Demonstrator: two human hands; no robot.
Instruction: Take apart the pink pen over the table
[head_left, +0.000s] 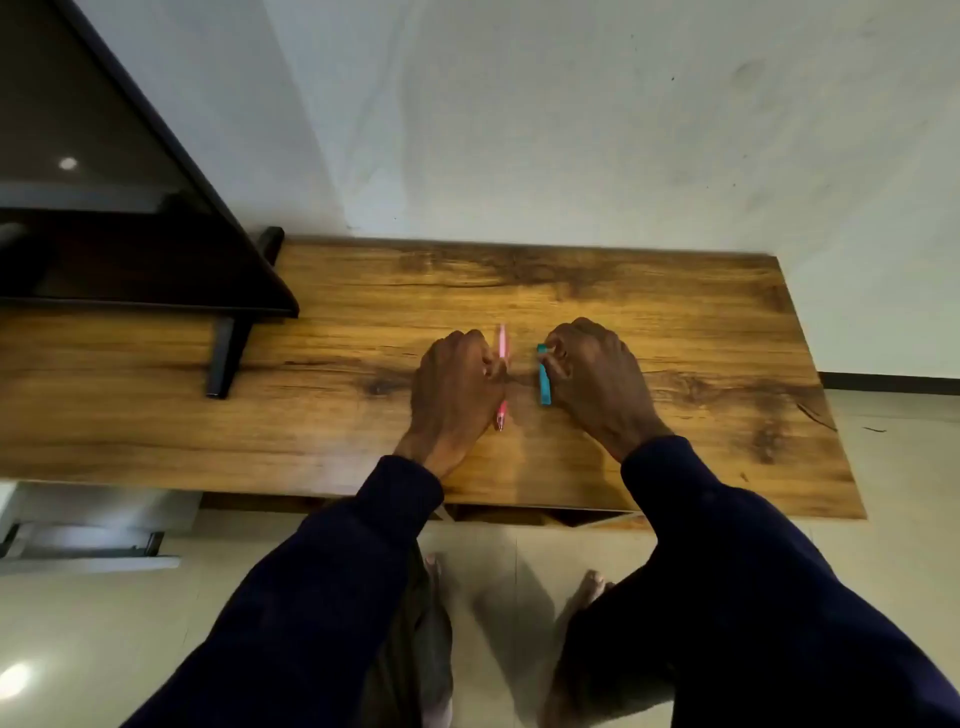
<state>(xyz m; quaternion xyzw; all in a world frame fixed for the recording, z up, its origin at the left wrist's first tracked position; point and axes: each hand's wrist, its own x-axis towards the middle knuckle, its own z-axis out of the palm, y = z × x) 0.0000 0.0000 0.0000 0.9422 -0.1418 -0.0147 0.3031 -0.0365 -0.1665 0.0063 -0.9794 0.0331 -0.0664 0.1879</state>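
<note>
My left hand (454, 387) lies on the wooden tabletop (675, 338) with its fingers curled round a pink pen (502, 343). The pen points away from me, and its clear tip sticks out below the palm. My right hand (597, 379) pinches a short blue pen-like piece (543, 384), which stands almost parallel to the pink pen. The two hands sit side by side near the middle of the table, a narrow gap between them. Dark blue sleeves cover both forearms.
A black television (104, 182) stands on the table's left part, one leg (226, 353) jutting toward me. A white wall rises behind the table. Below the near edge lie a tiled floor and my bare feet (587, 584). A pale drawer unit (88, 530) sits low left.
</note>
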